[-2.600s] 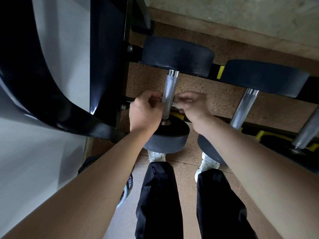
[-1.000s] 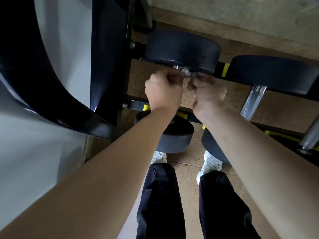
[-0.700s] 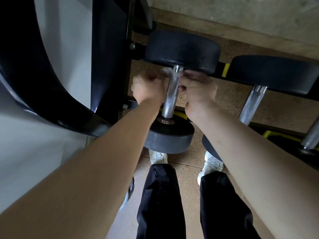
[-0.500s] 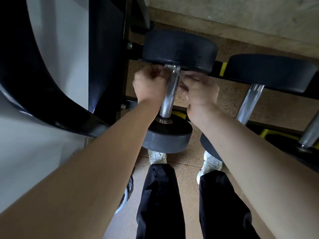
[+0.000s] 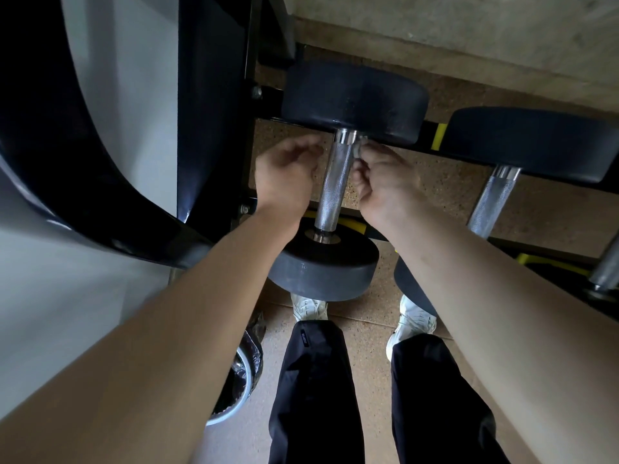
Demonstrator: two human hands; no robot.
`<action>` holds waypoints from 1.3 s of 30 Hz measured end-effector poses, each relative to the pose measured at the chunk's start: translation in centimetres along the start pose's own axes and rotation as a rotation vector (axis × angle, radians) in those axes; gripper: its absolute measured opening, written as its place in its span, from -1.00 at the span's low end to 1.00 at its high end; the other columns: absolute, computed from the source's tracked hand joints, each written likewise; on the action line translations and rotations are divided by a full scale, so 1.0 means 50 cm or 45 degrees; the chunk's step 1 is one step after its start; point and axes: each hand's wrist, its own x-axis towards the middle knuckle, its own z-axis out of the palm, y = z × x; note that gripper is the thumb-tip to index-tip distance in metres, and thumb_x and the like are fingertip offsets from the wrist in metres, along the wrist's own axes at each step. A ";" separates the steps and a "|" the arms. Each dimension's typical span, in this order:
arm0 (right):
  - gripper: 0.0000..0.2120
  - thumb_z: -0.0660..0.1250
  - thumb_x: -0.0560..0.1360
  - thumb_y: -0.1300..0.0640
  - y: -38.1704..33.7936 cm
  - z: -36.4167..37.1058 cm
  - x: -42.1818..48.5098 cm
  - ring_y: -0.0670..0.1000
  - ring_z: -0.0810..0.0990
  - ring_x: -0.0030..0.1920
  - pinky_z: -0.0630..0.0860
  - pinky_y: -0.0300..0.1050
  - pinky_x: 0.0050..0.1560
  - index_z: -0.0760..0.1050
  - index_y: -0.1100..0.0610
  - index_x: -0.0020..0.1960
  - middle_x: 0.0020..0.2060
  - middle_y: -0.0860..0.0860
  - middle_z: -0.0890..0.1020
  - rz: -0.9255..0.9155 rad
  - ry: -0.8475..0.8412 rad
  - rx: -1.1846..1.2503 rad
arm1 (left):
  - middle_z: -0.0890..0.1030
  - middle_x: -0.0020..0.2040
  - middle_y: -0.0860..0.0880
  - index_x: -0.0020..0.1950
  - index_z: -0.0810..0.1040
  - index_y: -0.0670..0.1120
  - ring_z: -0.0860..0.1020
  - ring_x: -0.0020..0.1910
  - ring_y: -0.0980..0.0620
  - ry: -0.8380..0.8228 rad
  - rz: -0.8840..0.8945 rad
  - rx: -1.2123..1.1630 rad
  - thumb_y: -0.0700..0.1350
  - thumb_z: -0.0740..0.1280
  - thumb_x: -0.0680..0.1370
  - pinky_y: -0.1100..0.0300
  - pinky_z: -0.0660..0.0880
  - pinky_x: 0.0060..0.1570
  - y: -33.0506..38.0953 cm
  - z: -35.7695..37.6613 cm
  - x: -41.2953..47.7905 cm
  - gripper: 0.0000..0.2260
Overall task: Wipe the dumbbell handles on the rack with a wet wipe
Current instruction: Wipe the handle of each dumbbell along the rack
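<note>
The left hand [image 5: 286, 177] has drawn a little clear of the dumbbell handle [image 5: 333, 182] since half a second ago, leaving the knurled chrome bar bare along its length. The handle belongs to the leftmost dumbbell on the rack [image 5: 269, 95], which lies across the black rails with one dark round head at each end. The right hand [image 5: 385, 182] is just beside the bar's far end, its fingers [image 5: 363, 162] curled and pinching a pale scrap of wet wipe [image 5: 361, 142] against the collar. The left hand's fingers [image 5: 310, 152] are curled too, apart from the bar; whether they hold anything cannot be told.

Three handles are in view: the one between the hands, a second handle [image 5: 490, 200] to its right, and a third handle [image 5: 606, 266] at the frame's right edge. Yellow strips mark the rails. Below, two white shoes [image 5: 308, 306] and black trousers [image 5: 315, 396] stand on a speckled brown floor [image 5: 435, 182]. A small tag [image 5: 304, 334] on the left trouser leg is too small to read.
</note>
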 end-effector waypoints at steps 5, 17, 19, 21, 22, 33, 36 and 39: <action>-0.77 0.28 0.59 0.23 -0.023 0.005 0.028 -0.05 0.57 -0.20 0.50 -0.20 -0.07 0.47 0.11 -0.24 -0.27 0.00 0.63 0.119 -0.137 -0.149 | 0.71 -0.13 0.02 -0.02 0.67 -0.03 0.65 -0.16 0.07 -0.138 -0.412 -0.044 -0.13 0.34 0.65 0.24 0.53 -0.23 0.011 0.021 0.052 -0.88; -0.88 0.36 0.59 0.17 -0.014 -0.035 0.004 -0.07 0.60 -0.04 0.51 -0.15 -0.06 0.61 0.06 -0.11 -0.10 -0.07 0.66 0.002 -0.178 -0.187 | 0.73 0.10 -0.13 0.04 0.64 -0.09 0.65 0.05 -0.09 -0.324 -0.574 -0.193 -0.06 0.35 0.65 0.02 0.55 0.18 0.015 0.032 0.081 -0.87; -0.90 0.37 0.58 0.23 -0.013 -0.034 -0.005 -0.07 0.65 0.03 0.55 -0.21 -0.02 0.61 0.07 -0.07 -0.03 -0.03 0.71 -0.002 -0.127 -0.086 | 0.72 0.13 -0.14 0.08 0.64 -0.12 0.67 0.09 -0.11 -0.319 -0.611 -0.252 -0.07 0.34 0.65 -0.02 0.56 0.25 0.020 0.034 0.077 -0.86; -0.88 0.38 0.56 0.27 -0.007 -0.035 -0.010 -0.07 0.68 0.04 0.56 -0.23 -0.05 0.60 0.06 -0.05 0.01 0.00 0.72 -0.006 -0.113 0.008 | 0.73 0.01 -0.11 0.04 0.65 -0.13 0.67 0.02 -0.06 -0.296 -0.645 -0.291 -0.08 0.38 0.63 0.01 0.59 0.23 0.023 0.031 0.075 -0.87; -0.88 0.39 0.56 0.27 -0.002 -0.036 -0.011 -0.07 0.69 0.05 0.55 -0.24 -0.06 0.60 0.05 -0.01 0.03 0.00 0.73 -0.016 -0.123 0.029 | 0.72 -0.06 -0.07 0.00 0.65 -0.12 0.66 -0.02 -0.03 -0.282 -0.656 -0.307 -0.09 0.40 0.61 0.05 0.59 0.21 0.024 0.030 0.073 -0.89; -1.00 0.44 0.55 0.06 0.002 -0.019 0.020 -0.16 0.65 -0.10 0.47 -0.22 -0.10 0.64 -0.03 -0.04 -0.08 -0.14 0.74 0.080 -0.208 -0.071 | 0.67 -0.23 0.10 -0.05 0.66 -0.01 0.57 -0.23 0.15 -0.225 -0.510 -0.357 -0.12 0.45 0.58 0.31 0.48 -0.23 0.024 -0.015 0.058 -0.98; -0.95 0.47 0.52 0.12 -0.008 -0.027 0.018 -0.16 0.59 -0.18 0.48 -0.25 -0.18 0.65 0.02 -0.01 -0.17 -0.14 0.72 0.090 -0.166 -0.021 | 0.67 -0.23 0.08 -0.09 0.67 -0.02 0.57 -0.25 0.14 -0.181 -0.459 -0.267 -0.18 0.44 0.59 0.28 0.46 -0.23 0.023 0.000 0.057 -0.91; -0.99 0.44 0.53 0.17 -0.017 -0.061 -0.004 -0.14 0.58 -0.25 0.50 -0.26 -0.22 0.64 0.09 -0.05 -0.22 -0.08 0.71 0.102 -0.159 0.126 | 0.64 -0.31 0.07 -0.16 0.63 -0.04 0.54 -0.33 0.12 -0.083 -0.433 -0.096 -0.17 0.45 0.59 0.27 0.43 -0.32 0.020 0.028 0.070 -0.87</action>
